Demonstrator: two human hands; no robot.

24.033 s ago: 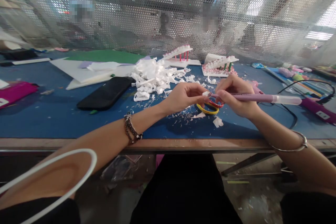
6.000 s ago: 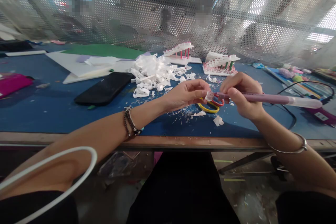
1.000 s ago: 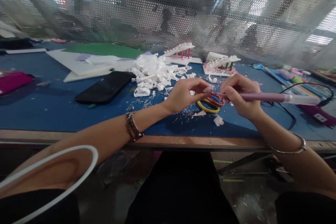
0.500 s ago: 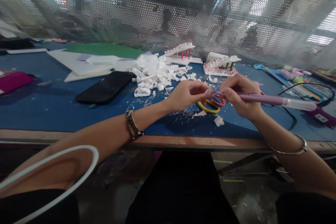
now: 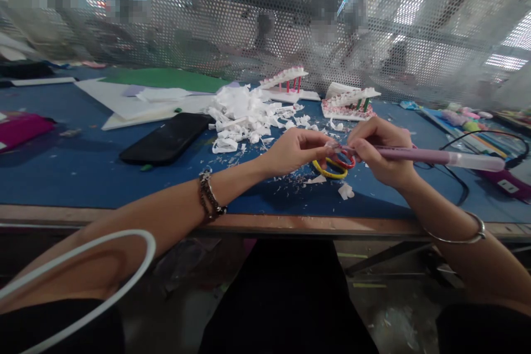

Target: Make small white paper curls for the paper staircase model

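Observation:
My right hand [image 5: 379,152] is closed round a long purple pen-like tool [image 5: 423,156] with a translucent rear end, which points out to the right. Its narrow tip reaches toward my left hand [image 5: 296,149], whose thumb and fingers are pinched together. Between those fingertips is a small pale, shiny piece [image 5: 332,146], too small to make out well, touching or very near the tip. Just below lies a pair of scissors with a yellow handle loop [image 5: 329,176] and a red handle loop [image 5: 352,161]; the blades cannot be seen.
A heap of white paper scraps [image 5: 240,113] sits behind my left hand, beside a black phone [image 5: 168,139]. Two small white models, one with red posts [image 5: 286,84] and one with green posts [image 5: 352,100], stand behind. A black cable [image 5: 462,185] lies at right.
The tool's rear end has shifted very slightly to the right. My hands stay almost in the same place, with the left fingertips slightly changed around the small piece.

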